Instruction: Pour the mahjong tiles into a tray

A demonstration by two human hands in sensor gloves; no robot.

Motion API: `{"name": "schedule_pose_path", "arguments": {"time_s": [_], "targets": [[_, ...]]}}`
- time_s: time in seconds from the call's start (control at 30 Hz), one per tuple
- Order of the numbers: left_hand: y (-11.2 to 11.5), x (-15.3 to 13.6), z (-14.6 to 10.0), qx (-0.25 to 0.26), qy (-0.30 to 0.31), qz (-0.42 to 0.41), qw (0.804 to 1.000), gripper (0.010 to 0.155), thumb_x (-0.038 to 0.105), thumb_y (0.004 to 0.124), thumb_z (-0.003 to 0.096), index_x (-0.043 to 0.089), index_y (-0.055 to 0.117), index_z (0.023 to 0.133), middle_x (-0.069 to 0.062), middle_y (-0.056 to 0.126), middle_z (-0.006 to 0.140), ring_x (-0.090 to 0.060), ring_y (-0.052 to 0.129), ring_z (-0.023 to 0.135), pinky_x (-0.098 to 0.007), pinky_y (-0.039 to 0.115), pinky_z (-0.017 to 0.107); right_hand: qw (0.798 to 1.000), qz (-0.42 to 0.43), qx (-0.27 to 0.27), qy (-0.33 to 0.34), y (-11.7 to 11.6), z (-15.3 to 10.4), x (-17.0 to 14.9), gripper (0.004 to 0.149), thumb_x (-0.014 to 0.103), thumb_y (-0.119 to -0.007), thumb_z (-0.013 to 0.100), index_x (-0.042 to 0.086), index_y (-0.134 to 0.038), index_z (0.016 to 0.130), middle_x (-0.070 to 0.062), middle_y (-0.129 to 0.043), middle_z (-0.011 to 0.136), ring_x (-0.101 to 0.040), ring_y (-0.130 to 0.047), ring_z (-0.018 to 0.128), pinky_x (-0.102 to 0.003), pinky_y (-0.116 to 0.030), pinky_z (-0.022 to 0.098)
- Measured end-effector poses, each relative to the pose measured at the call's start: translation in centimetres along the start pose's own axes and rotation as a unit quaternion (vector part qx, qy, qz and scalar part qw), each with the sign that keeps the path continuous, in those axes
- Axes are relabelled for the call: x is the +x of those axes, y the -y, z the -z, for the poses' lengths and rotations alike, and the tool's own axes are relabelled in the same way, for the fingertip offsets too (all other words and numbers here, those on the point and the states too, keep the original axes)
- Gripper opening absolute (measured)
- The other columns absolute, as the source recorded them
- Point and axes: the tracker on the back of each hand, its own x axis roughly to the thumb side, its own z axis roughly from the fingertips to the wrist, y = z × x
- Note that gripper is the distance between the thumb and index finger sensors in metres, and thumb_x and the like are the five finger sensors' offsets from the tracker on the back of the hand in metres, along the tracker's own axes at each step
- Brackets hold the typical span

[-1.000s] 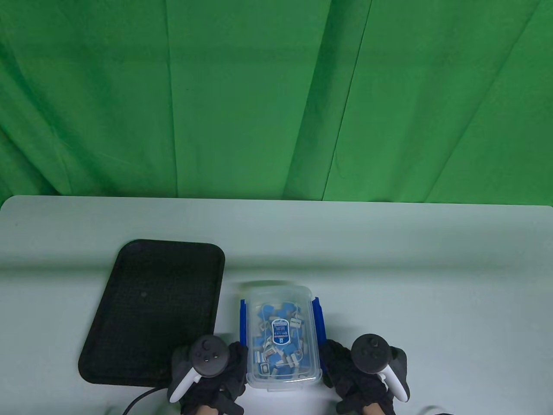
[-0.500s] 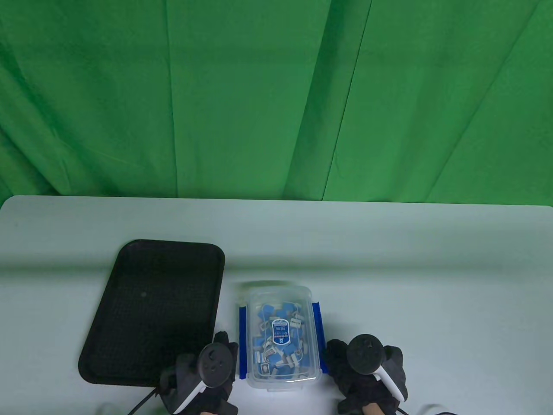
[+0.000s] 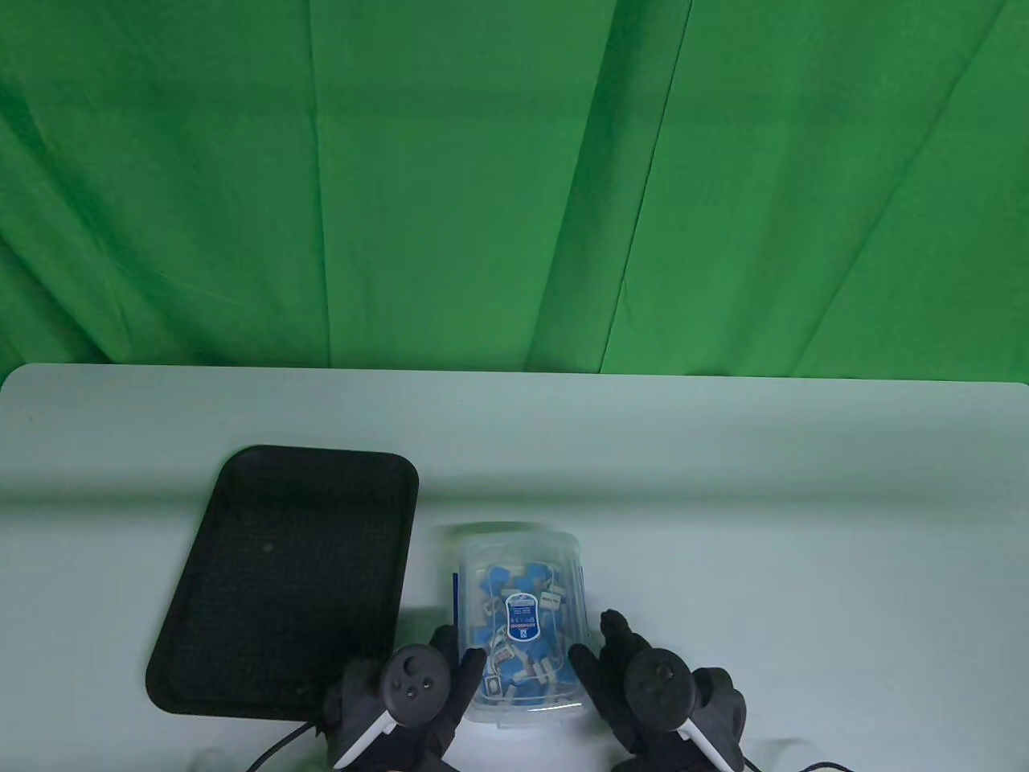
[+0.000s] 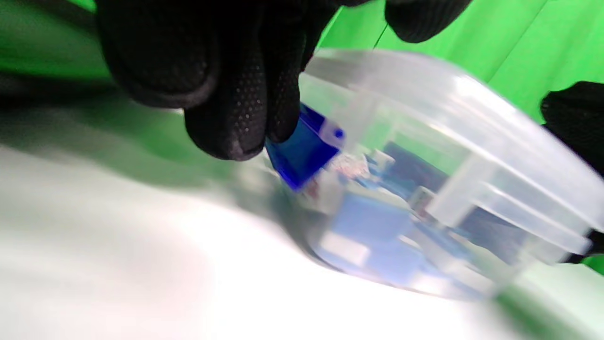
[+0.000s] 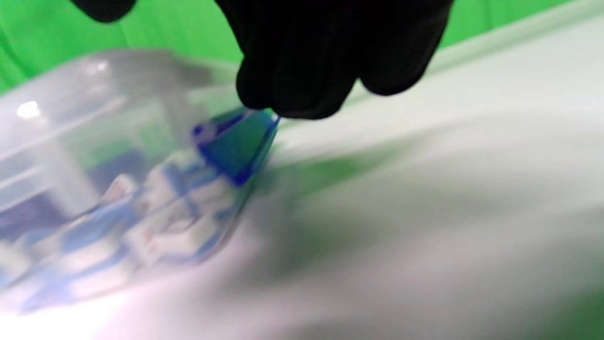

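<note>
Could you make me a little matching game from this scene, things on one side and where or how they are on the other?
Things:
1. tray
2. box
3. tiles
4. left hand

Descriptions:
A. clear plastic, lid on, blue latches
B. black, lying left of the box
C. blue and white, heaped inside the box
D. gloved, fingers on the box's left latch

Pairs: 1-B, 2-A, 3-C, 4-D

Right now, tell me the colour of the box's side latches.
Blue latches on the clear box; clearest in the left wrist view.
</note>
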Motion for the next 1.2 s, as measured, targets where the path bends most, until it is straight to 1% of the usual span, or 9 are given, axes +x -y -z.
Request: {"name": "schedule_pose_path", "arguments": {"time_s": [0.07,0.13,0.23,0.53,0.7,0.83,0.97,1.03,1.2], "targets": [[0.1,0.1,0.0,-0.006,-0.002,-0.001,1.0,0.075,0.053,0.052,0.0655,-0.007,0.058,0.11,-0.019,0.097,0.077,-0.031,0.104,0.053,-0.041,0.086,0.036,1.0,-0.009,0.018,0.0,-0.4,0.1,0.3,0.08,0.065,-0.055,0.064,0.006,-0.052,0.117,-0.008,-0.084,0.089,-0.025,-0.09,0.067,-0.054,-0.071,0.068],[0.1,0.1,0.1,-0.005,-0.005,0.008,1.0,0.074,0.052,0.054,0.0655,-0.007,0.058,0.11,-0.018,0.097,0.076,-0.03,0.104,0.052,-0.041,0.086,0.036,1.0,-0.024,0.011,0.009,-0.5,0.2,0.3,0.077,0.063,-0.056,0.065,0.005,-0.054,0.115,-0.006,-0.086,0.085,-0.022,-0.091,0.064,-0.052,-0.073,0.067],[0.2,0.1,0.2,-0.009,-0.006,0.002,1.0,0.074,0.051,0.055,0.0655,-0.008,0.058,0.109,-0.017,0.098,0.075,-0.029,0.105,0.051,-0.04,0.087,0.035,0.999,0.015,0.033,0.001,-0.6,0.4,0.1,0.076,0.06,-0.058,0.066,0.002,-0.053,0.115,-0.009,-0.086,0.083,-0.021,-0.091,0.06,-0.051,-0.075,0.065],[0.1,-0.4,0.3,-0.012,-0.012,-0.015,1.0,0.071,0.049,0.056,0.0652,-0.007,0.059,0.11,-0.018,0.097,0.075,-0.03,0.104,0.051,-0.041,0.086,0.036,0.997,0.041,0.057,0.009,-0.8,0.6,0.0,0.08,0.061,-0.059,0.065,-0.001,-0.051,0.114,-0.008,-0.085,0.082,-0.02,-0.091,0.06,-0.05,-0.075,0.065],[0.1,-0.7,0.4,-0.016,-0.017,-0.027,0.999,0.072,0.051,0.055,0.0652,-0.006,0.06,0.109,-0.017,0.097,0.075,-0.029,0.104,0.051,-0.04,0.086,0.036,0.991,0.09,0.101,-0.003,-0.9,1.2,-0.8,0.085,0.064,-0.062,0.064,0.001,-0.045,0.117,-0.007,-0.084,0.084,-0.02,-0.09,0.061,-0.051,-0.074,0.066],[0.3,-1.5,0.8,-0.023,-0.011,-0.065,0.998,0.074,0.053,0.056,0.0645,-0.005,0.06,0.11,-0.018,0.097,0.075,-0.03,0.104,0.052,-0.041,0.086,0.036,0.983,0.121,0.139,-0.012,-0.7,1.7,-1.3,0.088,0.065,-0.065,0.064,0.003,-0.039,0.12,-0.006,-0.082,0.087,-0.022,-0.09,0.065,-0.052,-0.073,0.067],[0.3,-1.9,0.9,-0.034,-0.013,-0.092,0.995,0.074,0.054,0.057,0.0641,-0.004,0.059,0.111,-0.018,0.095,0.076,-0.032,0.103,0.053,-0.042,0.085,0.037,0.983,0.127,0.132,-0.009,-0.8,1.7,-1.4,0.087,0.064,-0.067,0.063,0.004,-0.038,0.121,-0.007,-0.081,0.089,-0.023,-0.089,0.066,-0.053,-0.072,0.068],[0.3,-1.7,0.8,-0.027,-0.01,-0.079,0.996,0.074,0.053,0.057,0.0642,-0.005,0.059,0.11,-0.018,0.096,0.076,-0.032,0.103,0.053,-0.042,0.086,0.037,0.985,0.118,0.125,-0.006,-0.8,1.6,-1.3,0.087,0.064,-0.066,0.064,0.004,-0.039,0.12,-0.007,-0.082,0.088,-0.023,-0.089,0.066,-0.053,-0.072,0.068],[0.1,-1.3,0.8,-0.002,0.015,-0.038,0.999,0.074,0.052,0.058,0.0636,-0.008,0.063,0.107,-0.018,0.098,0.073,-0.031,0.105,0.05,-0.041,0.086,0.035,0.983,0.121,0.136,0.0,-0.8,1.6,-1.3,0.086,0.063,-0.063,0.066,0.004,-0.035,0.122,-0.008,-0.08,0.092,-0.025,-0.088,0.069,-0.055,-0.07,0.069]]}}
